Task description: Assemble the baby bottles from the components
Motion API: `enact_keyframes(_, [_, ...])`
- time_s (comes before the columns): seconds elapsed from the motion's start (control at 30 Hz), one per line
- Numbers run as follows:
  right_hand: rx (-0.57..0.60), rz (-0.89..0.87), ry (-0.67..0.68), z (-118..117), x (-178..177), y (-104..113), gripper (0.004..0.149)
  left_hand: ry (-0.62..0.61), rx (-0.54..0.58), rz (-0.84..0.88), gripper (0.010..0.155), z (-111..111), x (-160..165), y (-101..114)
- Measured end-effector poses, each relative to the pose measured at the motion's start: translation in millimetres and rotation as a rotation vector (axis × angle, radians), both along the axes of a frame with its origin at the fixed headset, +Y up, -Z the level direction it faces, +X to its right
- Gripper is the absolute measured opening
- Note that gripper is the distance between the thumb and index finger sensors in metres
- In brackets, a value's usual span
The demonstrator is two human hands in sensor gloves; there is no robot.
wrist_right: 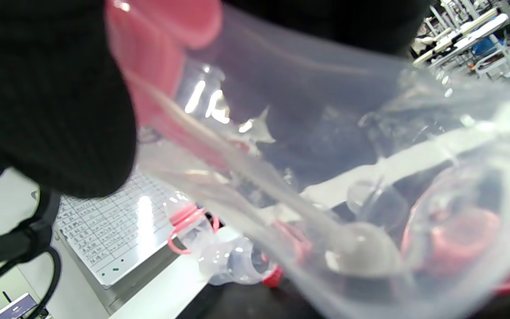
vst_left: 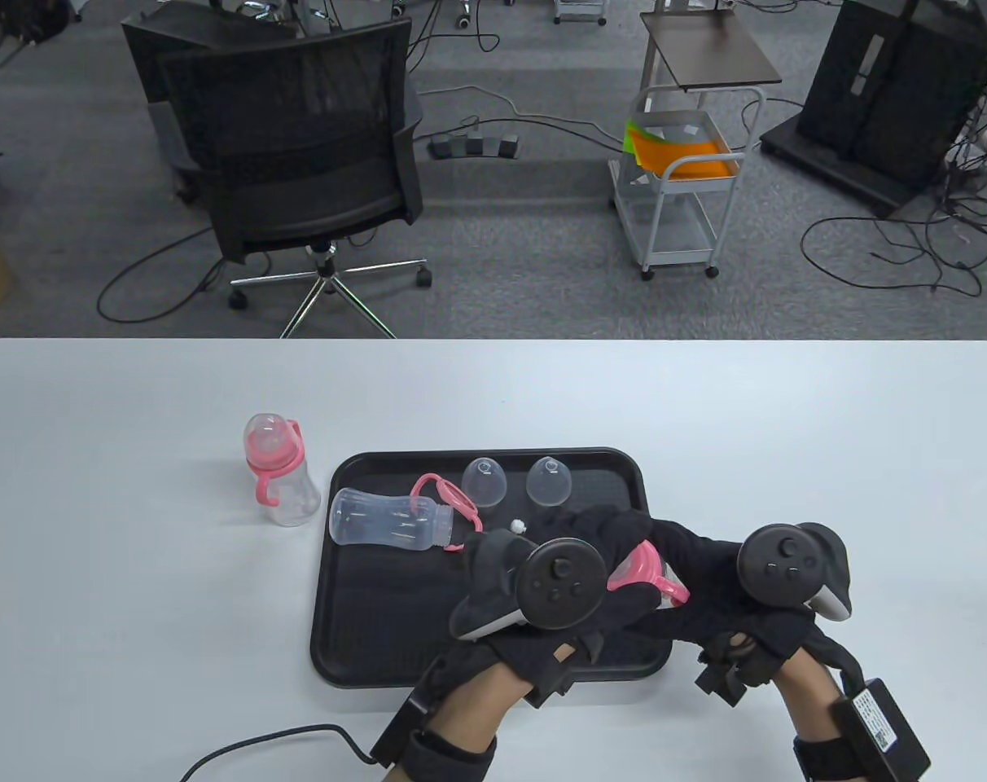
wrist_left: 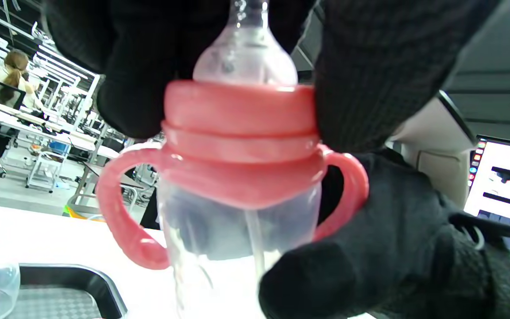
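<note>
White table [vst_left: 135,652] | bottle [wrist_left: 241,208] between both grips | left [vst_left: 542,595], right [vst_left: 730,603] clasping it

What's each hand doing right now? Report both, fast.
Left hand: grips the pink collar of the bottle.
Right hand: holds the same bottle's clear body.

Lab-office — chair [vst_left: 298,155], floor cables [vst_left: 909,236], cart [vst_left: 681,187]

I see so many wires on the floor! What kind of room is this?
Probably a lab or office workroom: cables trail over grey carpet, there is a mesh office chair and a wheeled cart, and the left wrist view shows rows of desks.
</note>
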State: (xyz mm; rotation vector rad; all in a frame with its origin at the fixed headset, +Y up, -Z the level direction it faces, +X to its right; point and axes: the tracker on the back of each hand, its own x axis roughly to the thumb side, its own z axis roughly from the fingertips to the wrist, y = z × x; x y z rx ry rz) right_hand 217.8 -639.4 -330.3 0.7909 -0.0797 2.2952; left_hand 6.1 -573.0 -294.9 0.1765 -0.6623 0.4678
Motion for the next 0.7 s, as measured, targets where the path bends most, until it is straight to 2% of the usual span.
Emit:
enact_keyframes(0.07, [-0.02,-0.023,0.0,-3.0,4.4,-2.3,0.1,-0.033,-0.026,-0.008,0.088,-5.0,-0.6,-0.5])
enact_keyframes(0.13, [-0.039,-0.053,0.002,-6.7,10.4,-2.8,0.1,-0.061,-0.113,-0.011,0.097,-10.0,-3.4,-0.5])
enact_keyframes(0.2, [-0.032,-0.074,-0.039,-9.3,18.5,-2.9,0.1,-0.04,-0.102,0.093,0.106,-14.1,-11.7,1.8])
enact_keyframes(0.27, [-0.045,-0.109,-0.069,-14.1,31.3,-4.8,0.1,0.056,-0.122,0.267,0.099,-21.9,-19.1,3.2])
enact_keyframes(0.33, [-0.056,-0.137,-0.103,-17.9,43.2,-6.4,0.1,0.128,-0.168,0.295,0.087,-31.6,-20.6,2.6])
enact_keyframes(0.4, [-0.062,-0.175,-0.144,-22.0,55.8,-8.7,0.1,0.231,-0.164,0.22,0.079,-42.5,-17.9,1.2])
enact_keyframes(0.5, [-0.093,-0.254,-0.182,-27.5,73.4,-14.4,0.1,0.36,-0.115,0.019,0.075,-65.2,-5.7,-5.5])
enact_keyframes(0.53, [-0.094,-0.279,-0.2,-28.7,79.1,-16.3,0.1,0.416,-0.147,-0.051,0.074,-75.1,-0.5,-11.7])
enact_keyframes(0.7, [-0.117,-0.355,-0.248,-34.0,95.1,-23.3,0.1,0.49,-0.332,-0.267,0.076,-118.8,14.5,-52.4])
